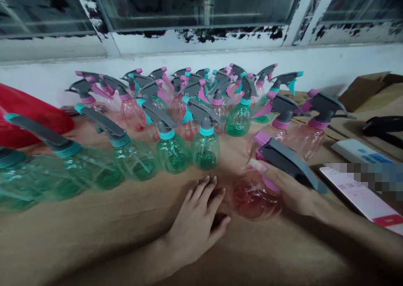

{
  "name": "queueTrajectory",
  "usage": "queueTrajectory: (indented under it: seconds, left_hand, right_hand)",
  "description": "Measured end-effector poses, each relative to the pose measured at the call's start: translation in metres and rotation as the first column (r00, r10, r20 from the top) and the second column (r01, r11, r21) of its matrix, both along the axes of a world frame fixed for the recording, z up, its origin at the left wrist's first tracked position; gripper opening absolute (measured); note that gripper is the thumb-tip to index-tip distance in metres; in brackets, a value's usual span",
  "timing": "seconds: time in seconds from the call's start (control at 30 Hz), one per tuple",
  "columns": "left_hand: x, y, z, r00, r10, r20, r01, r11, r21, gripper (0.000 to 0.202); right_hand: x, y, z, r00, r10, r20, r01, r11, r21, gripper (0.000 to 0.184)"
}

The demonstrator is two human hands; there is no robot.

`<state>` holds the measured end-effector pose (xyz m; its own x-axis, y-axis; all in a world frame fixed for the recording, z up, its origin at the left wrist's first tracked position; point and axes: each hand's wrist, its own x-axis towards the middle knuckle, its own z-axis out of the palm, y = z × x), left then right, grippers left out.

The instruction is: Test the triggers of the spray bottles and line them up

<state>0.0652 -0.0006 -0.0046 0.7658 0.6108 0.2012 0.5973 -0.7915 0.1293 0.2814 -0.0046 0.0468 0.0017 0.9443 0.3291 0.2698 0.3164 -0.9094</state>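
**Pink spray bottle leaning in your right hand, crowded by neighbours**

Your right hand (292, 191) is closed around the neck of a pink spray bottle (255, 198), just under its grey trigger head (283, 158). The bottle is in front of you, right of centre, tilted; whether its base touches the brown table (94, 240) you cannot tell from this view. Your left hand (199, 219) holds nothing: it lies palm down, fingers loosely spread, near the bottle's left side.

The likeliest trouble is a slip. Your grip is high, on the narrow neck, while the round body hangs below it with no support from the left hand — a loose hold could let it swing or drop.

Space is the second risk. Two pink bottles (307, 139) stand close behind the trigger head, and the nearest green bottle (204, 152) is to the left; a wide swing could knock one over, and perhaps its neighbours in the green row (135, 160) too.

To your right, a lit phone (362, 193) lies beside your wrist, with a white device (360, 149) beyond it — a careless forearm could nudge the phone. Squeezing the lever by accident might also spray, if there is liquid inside.
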Motion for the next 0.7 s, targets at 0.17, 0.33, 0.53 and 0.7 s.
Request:
queueTrajectory:
  seconds: [0.17, 0.33, 0.53, 0.7]
  left_hand:
    - [0.000, 0.000, 0.000, 1.000, 0.007, 0.003, -0.007, 1.000, 0.006, 0.045]
    - [0.001, 0.001, 0.001, 1.000, 0.001, -0.014, -0.001, 1.000, 0.013, 0.047]
    - [0.000, 0.001, 0.001, 1.000, -0.004, -0.014, 0.004, 1.000, 0.015, 0.047]
    - [0.000, 0.001, 0.002, 1.000, -0.001, -0.029, 0.001, 1.000, 0.011, 0.048]
  right_hand:
    - [-0.005, 0.000, 0.010, 0.996, 0.039, -0.074, -0.038, 0.999, 0.015, 0.023]
    - [-0.009, -0.003, 0.009, 0.990, 0.024, -0.139, -0.030, 0.999, -0.042, 0.024]
    - [-0.002, -0.003, 0.000, 0.987, 0.021, -0.159, -0.030, 0.998, -0.054, 0.017]
    - [-0.001, -0.007, 0.000, 0.987, 0.005, -0.158, -0.015, 0.998, -0.063, 0.017]
